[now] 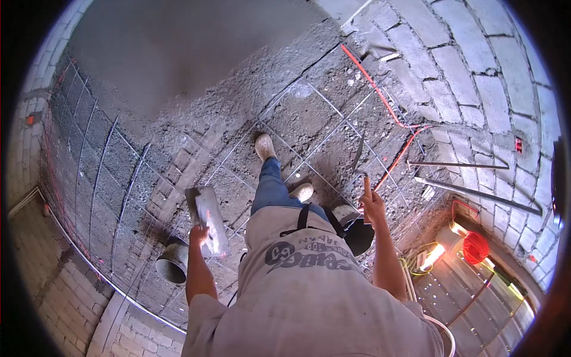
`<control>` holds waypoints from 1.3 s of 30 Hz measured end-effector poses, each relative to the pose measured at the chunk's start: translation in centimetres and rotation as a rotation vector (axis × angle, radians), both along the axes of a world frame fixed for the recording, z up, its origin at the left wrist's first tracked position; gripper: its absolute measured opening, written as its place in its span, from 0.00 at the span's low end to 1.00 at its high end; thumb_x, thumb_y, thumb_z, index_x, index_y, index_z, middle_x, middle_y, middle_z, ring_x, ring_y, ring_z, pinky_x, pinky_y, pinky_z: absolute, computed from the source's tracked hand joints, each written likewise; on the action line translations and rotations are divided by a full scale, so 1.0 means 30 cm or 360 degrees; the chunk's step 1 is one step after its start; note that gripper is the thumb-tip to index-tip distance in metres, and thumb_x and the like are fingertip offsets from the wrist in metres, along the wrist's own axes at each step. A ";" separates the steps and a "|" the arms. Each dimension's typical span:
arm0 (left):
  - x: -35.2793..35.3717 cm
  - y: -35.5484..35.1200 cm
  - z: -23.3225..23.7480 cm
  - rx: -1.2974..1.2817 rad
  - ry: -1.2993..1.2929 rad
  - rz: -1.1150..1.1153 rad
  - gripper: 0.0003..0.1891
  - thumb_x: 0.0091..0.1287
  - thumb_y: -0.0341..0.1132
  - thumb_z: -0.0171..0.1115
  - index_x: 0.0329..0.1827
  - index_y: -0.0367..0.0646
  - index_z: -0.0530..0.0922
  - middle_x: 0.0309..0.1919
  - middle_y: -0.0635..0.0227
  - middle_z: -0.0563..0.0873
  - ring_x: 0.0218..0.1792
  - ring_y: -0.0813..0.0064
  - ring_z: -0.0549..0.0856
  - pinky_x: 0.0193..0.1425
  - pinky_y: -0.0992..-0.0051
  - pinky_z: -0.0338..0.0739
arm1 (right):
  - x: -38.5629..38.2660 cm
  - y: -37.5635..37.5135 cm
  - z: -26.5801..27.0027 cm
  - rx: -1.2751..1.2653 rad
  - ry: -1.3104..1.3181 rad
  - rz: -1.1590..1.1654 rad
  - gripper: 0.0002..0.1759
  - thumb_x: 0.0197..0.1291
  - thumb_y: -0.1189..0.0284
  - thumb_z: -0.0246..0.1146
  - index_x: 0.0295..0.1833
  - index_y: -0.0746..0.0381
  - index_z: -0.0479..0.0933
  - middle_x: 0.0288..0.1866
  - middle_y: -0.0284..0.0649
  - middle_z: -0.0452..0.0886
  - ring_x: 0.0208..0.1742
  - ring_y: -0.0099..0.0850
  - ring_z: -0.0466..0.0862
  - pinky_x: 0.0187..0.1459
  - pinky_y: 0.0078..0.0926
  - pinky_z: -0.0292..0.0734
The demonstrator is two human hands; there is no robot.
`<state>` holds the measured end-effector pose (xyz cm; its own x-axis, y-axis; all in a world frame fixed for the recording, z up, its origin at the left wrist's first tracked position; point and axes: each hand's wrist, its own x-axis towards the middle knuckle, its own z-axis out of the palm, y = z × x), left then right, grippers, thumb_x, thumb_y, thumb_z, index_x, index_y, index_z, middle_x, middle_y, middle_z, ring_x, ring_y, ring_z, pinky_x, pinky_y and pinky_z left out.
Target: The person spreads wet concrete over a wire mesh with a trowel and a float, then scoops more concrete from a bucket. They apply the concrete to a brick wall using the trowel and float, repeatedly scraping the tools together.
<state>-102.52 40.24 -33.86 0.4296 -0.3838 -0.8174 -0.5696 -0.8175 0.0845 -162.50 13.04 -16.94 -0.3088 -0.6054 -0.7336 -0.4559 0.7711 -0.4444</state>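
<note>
My left hand point(199, 234) is closed on a flat rectangular float point(212, 220), held out beside my left leg. In my right hand point(373, 208) is the wooden handle of a trowel point(358, 156), its narrow dark blade pointing away from me over the steel mesh. Below and left of my right hand is a dark bucket point(359, 237), partly hidden by my shirt. A round pipe end point(171, 263) stands on the ground left of my left forearm.
Steel mesh point(324, 140) crosses the rough ground under my feet. Smooth wet concrete point(178, 47) lies ahead. An orange conduit point(380, 95) runs near the block wall point(470, 65). Metal bars point(476, 193) jut at the right, above a lit lamp point(433, 256).
</note>
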 end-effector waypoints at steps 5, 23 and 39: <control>0.099 -0.237 0.019 -0.0038 -0.0028 0.0053 0.27 0.57 0.53 0.67 0.40 0.33 0.80 0.37 0.40 0.85 0.45 0.40 0.85 0.50 0.52 0.77 | 0.062 -0.109 -0.017 0.0092 -0.0082 -0.0091 0.18 0.58 0.68 0.66 0.50 0.67 0.75 0.31 0.36 0.80 0.29 0.23 0.80 0.31 0.23 0.76; 0.336 -0.842 -0.002 -0.0378 -0.0236 -0.0270 0.27 0.71 0.56 0.53 0.51 0.37 0.80 0.45 0.40 0.85 0.48 0.38 0.83 0.53 0.48 0.74 | 0.164 -0.411 0.088 -0.0016 0.0334 0.0443 0.30 0.55 0.53 0.65 0.55 0.65 0.79 0.40 0.45 0.85 0.42 0.37 0.85 0.47 0.36 0.77; -0.259 -1.327 0.069 -0.1113 0.0073 0.0180 0.23 0.74 0.48 0.52 0.55 0.32 0.76 0.45 0.40 0.84 0.48 0.40 0.82 0.53 0.54 0.73 | -0.258 -0.808 -0.120 -0.0085 0.0034 0.0077 0.29 0.59 0.59 0.66 0.60 0.68 0.77 0.38 0.41 0.84 0.28 0.25 0.82 0.28 0.27 0.79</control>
